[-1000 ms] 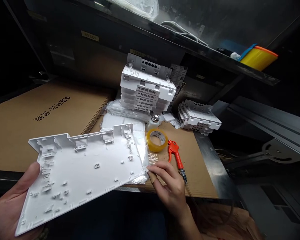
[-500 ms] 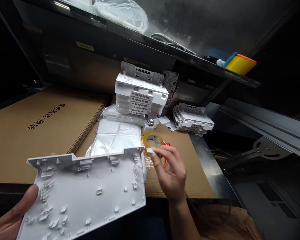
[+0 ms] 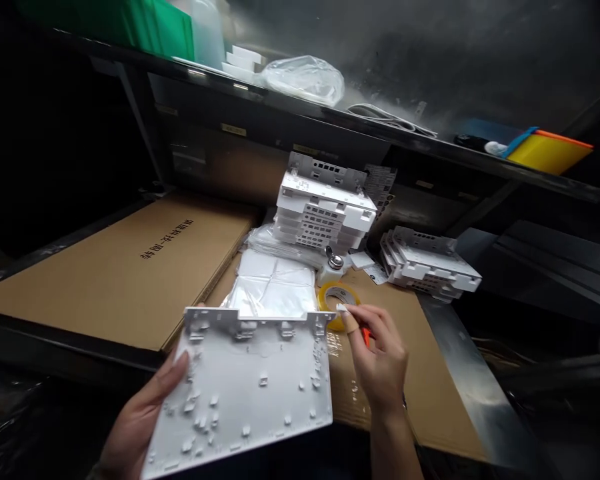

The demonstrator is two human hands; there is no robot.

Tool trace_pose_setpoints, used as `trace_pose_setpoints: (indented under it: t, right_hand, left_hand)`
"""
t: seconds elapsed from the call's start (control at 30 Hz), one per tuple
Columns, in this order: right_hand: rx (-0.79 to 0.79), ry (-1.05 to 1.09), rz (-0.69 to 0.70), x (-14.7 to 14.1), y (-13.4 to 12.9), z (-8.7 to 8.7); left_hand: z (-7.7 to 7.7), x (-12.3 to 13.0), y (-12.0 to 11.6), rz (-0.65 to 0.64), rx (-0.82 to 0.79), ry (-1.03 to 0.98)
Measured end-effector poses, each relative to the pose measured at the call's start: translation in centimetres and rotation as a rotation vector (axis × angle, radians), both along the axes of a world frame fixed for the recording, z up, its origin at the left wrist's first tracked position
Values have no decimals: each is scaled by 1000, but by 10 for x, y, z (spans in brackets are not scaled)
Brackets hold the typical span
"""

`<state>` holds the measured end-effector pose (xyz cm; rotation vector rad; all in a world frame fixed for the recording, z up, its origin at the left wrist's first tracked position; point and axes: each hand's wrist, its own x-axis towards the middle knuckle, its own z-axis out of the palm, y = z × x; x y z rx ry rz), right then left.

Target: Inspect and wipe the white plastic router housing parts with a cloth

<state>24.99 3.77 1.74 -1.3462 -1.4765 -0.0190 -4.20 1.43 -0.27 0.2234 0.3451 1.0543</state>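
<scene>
A white plastic panel [image 3: 275, 373], its inner side with small clips facing me, is gripped at its left edge by my left hand [image 3: 140, 413], thumb on the inner face. Near the panel's upper right corner, my right hand [image 3: 380, 357] pinches a small white piece [image 3: 341, 309] between thumb and finger. A band is wrapped round the right thumb. Behind that hand lies a roll of yellow tape [image 3: 330, 291], with something orange [image 3: 366, 335] partly hidden by the fingers. Clear plastic bags [image 3: 275, 283] lie beyond the panel.
Stacked white housings [image 3: 325, 207] stand at the back, with more housings [image 3: 430, 263] to the right. A pump bottle [image 3: 330, 270] stands before the taller stack. Flat cardboard [image 3: 105, 260] lies left. A shelf [image 3: 290, 103] overhead bears a yellow container [image 3: 550, 152].
The view has shifted left, so the surroundings appear further right. The panel is turned and nearer the white piece in my right hand. Both hands keep their hold.
</scene>
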Motion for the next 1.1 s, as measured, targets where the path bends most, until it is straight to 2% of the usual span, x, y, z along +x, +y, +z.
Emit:
trace_pose_setpoints:
  t: [0.07,0.13,0.2,0.3,0.4,0.53,0.7,0.77,0.83,0.9,0.97,1.03,1.1]
  right_hand:
    - [59,6,77,-21,-1,16]
    - [111,15,213,-50,-3,33]
    - [140,32,336,-79,-4,45]
    - [136,32,435,-104,1,49]
    - [119,34,422,-103,9,44]
    - [125,66,351,-96,11,42]
    - [144,33,396,-103,10,46]
    - [119,-5,364,-90,16,41]
    - [100,4,242,-61,25,31]
    - [22,30,21,-21,37,15]
    - [-211,-31,-239,18,50,-8]
    - [-372,-84,-297,46,61,-33]
    - [-462,-131,-282,60,69,-54]
  left_hand:
    - [-7,9,-2,61,21,76]
    - [-5,25,-5,96,40,124]
    - [5,43,-8,97,2,116]
    - [25,61,-11,86,-111,82]
    - [33,66,-11,79,-138,103]
    - [31,65,-10,61,-89,87]
    - [26,66,-7,68,-109,108]
    - [21,62,-5,44,-75,96]
    - [15,54,-3,49,-50,96]
    - [11,43,0,74,-67,104]
    - [10,30,3,86,-97,88]
    - [11,19,7,30,-88,30]
    - [13,12,10,-62,-9,-28]
